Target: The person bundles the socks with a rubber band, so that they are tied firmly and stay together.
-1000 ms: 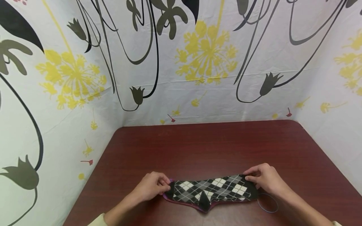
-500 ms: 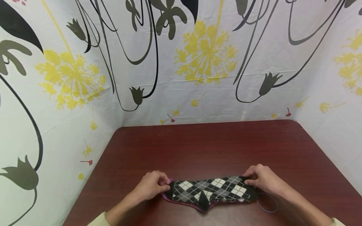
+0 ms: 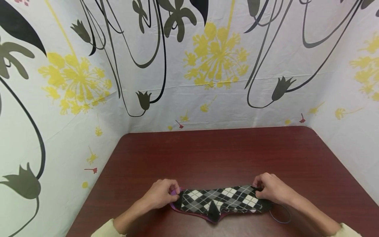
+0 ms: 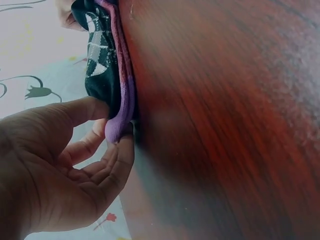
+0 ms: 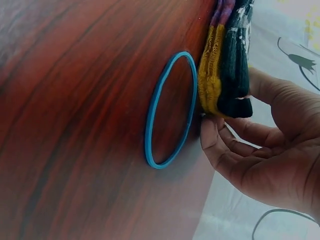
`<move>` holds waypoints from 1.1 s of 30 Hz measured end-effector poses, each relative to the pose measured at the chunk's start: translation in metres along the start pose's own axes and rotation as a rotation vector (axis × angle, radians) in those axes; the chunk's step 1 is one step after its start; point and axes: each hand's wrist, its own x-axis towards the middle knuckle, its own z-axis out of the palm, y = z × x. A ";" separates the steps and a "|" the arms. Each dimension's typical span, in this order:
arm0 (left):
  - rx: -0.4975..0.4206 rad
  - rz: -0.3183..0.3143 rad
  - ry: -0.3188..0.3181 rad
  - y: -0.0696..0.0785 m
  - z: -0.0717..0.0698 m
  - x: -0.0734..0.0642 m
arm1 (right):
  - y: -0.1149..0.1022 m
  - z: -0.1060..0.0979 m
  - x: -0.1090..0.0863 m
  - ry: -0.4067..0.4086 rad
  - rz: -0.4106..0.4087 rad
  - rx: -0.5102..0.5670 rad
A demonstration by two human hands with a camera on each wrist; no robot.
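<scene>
A black, grey and white argyle sock (image 3: 222,199) lies flat across the front of the table, over a second sock. That lower sock shows a purple edge (image 4: 127,97) in the left wrist view and a yellow part (image 5: 211,75) in the right wrist view. My left hand (image 3: 160,194) pinches the left end, thumb on the dark fabric and fingers at the purple edge. At the other end my right hand (image 3: 273,189) grips the dark end of the stack, thumb above and fingertips beneath. A blue rubber band (image 5: 151,122) rests just beside the right hand.
The dark red table (image 3: 219,154) reaches back to a hanging white cloth (image 3: 177,72) printed with flowers. More cloth hangs on the left and right sides.
My right hand has shifted slightly left and nearer, and the sock's dark end bends up beside its thumb. The left hand's fingers have moved slightly, showing more purple. The rubber band stays put.
</scene>
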 end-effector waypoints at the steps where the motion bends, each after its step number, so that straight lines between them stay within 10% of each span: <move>1: 0.003 0.006 0.002 0.000 0.000 0.000 | -0.010 -0.004 -0.001 -0.004 0.016 -0.004; 7: 0.014 0.037 0.015 -0.002 -0.004 0.004 | -0.037 -0.021 -0.003 -0.036 0.097 -0.001; 24: 0.012 -0.051 0.060 -0.028 -0.028 0.060 | -0.016 -0.043 0.037 0.008 0.114 0.231; 33: -0.003 -0.070 0.077 -0.036 -0.032 0.078 | -0.008 -0.043 0.057 0.105 0.120 0.108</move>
